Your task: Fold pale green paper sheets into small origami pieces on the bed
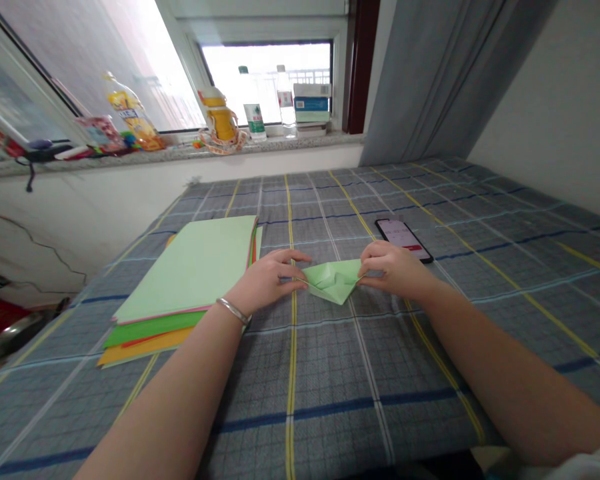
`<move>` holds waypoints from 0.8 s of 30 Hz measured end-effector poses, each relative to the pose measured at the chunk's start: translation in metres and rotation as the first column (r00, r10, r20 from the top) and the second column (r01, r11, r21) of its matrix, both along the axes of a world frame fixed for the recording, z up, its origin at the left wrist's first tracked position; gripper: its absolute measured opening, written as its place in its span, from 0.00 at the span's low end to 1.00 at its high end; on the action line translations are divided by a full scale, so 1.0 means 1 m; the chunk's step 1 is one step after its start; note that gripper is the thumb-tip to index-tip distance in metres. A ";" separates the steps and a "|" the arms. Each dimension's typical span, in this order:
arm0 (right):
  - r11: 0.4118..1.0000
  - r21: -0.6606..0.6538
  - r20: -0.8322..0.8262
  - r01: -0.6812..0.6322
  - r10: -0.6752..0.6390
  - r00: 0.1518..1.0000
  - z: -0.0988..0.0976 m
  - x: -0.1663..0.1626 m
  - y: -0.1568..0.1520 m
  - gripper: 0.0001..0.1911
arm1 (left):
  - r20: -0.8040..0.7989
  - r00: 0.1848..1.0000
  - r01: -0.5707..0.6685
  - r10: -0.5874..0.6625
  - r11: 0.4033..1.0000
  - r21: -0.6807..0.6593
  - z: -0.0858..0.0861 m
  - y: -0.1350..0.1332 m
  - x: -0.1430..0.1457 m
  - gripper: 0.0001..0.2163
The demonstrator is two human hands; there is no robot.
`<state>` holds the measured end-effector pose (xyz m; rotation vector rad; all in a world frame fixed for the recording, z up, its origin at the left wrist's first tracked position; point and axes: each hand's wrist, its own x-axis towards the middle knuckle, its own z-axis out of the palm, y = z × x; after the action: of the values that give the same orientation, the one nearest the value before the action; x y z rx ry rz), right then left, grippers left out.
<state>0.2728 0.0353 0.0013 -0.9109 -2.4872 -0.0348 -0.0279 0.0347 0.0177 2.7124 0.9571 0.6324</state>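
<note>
A folded piece of light green paper is held between my two hands, just above the plaid bed cover. Its lower edge comes to a point toward me, and folded layers show in its middle. My left hand, with a silver bangle at the wrist, pinches the left corner between thumb and fingers. At the right corner, my right hand pinches the paper the same way. The fingertips of both hands partly cover the corners.
Left of my hands lies a stack of coloured paper, light green on top. Beyond my right hand is a phone with its screen lit. The plaid cover spreads underneath. Bottles, a yellow cup and boxes line the windowsill.
</note>
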 end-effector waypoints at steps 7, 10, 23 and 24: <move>0.999 0.017 -0.101 0.052 -0.050 0.994 -0.006 0.010 0.010 0.08 | 0.062 0.992 -0.111 0.111 0.994 -0.013 -0.005 0.007 -0.006 0.10; 0.997 0.039 -0.089 0.065 -0.061 0.994 -0.005 0.011 0.011 0.08 | -0.003 0.988 -0.155 0.155 0.988 -0.003 -0.009 0.008 -0.005 0.11; 0.952 0.283 0.127 0.119 -0.160 0.979 0.014 -0.026 -0.017 0.08 | -0.178 0.952 -0.200 0.251 0.944 0.262 -0.018 -0.021 0.035 0.10; 0.954 0.277 0.164 0.114 -0.164 0.973 0.014 -0.030 -0.019 0.07 | -0.175 0.954 -0.189 0.242 0.944 0.270 -0.019 -0.023 0.037 0.11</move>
<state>0.2426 0.0161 0.0155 -1.0032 -2.4989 -0.5110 0.0095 0.0120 -0.0009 2.9660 1.3251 0.5500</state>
